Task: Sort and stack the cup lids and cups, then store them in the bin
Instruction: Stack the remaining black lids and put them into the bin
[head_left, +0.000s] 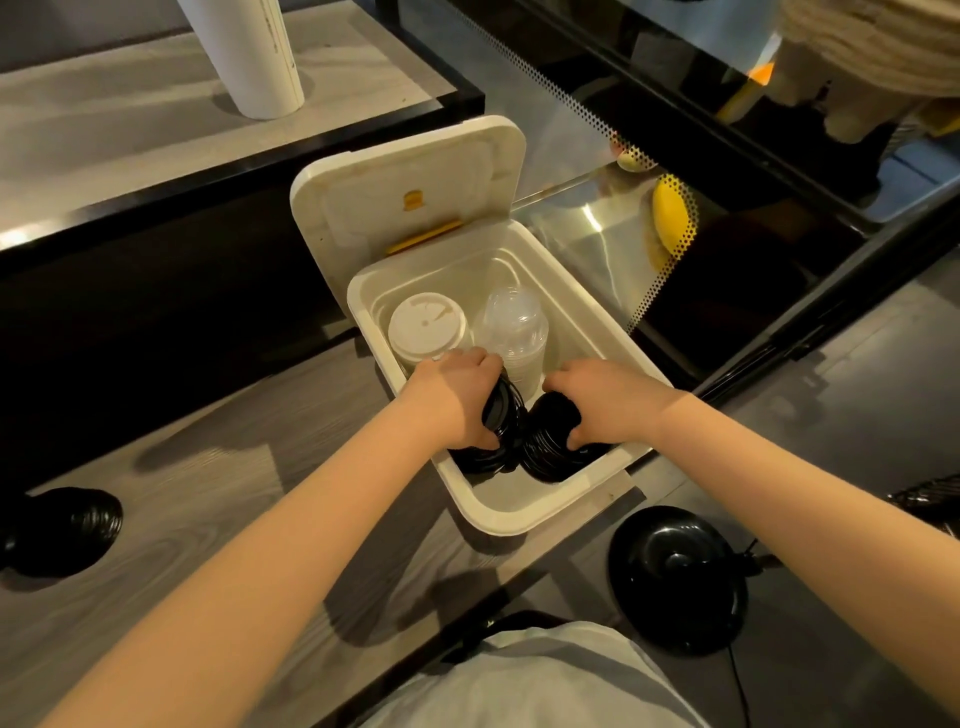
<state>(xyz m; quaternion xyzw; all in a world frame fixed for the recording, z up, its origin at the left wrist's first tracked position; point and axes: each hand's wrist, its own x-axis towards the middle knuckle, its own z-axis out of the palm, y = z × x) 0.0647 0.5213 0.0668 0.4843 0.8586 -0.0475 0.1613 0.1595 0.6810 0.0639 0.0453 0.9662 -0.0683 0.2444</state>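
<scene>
Grey wood makes up the surface (218, 467), seen from the head camera looking down. A white bin (519, 514) sits on it in the middle. The bin's flap (405, 192) stands open at the far end.

Inside the bin, at the far end, white lids (426, 325) are stacked on the left. Clear lids (511, 327) are stacked just beside them on the right. At the near end, two stacks of black lids sit side by side and touch.

The left hand (457, 400) grips the left black stack (501, 431), with fingers curled round it. That stack leans to one side. The right hand (597, 400) grips the right black stack (550, 447), with fingers over the top and the thumb on the near side.

One more black stack, the spare stack (67, 530), lies on the surface far to the left, well apart from the bin. A round black base (680, 577) with a cord sits near the bin's right corner. A white tube (244, 52) stands on a paler shelf at the top left. A glass case (597, 244) runs along the right, with something yellow behind the glass. A grey shirt (519, 680) shows at the bottom.
</scene>
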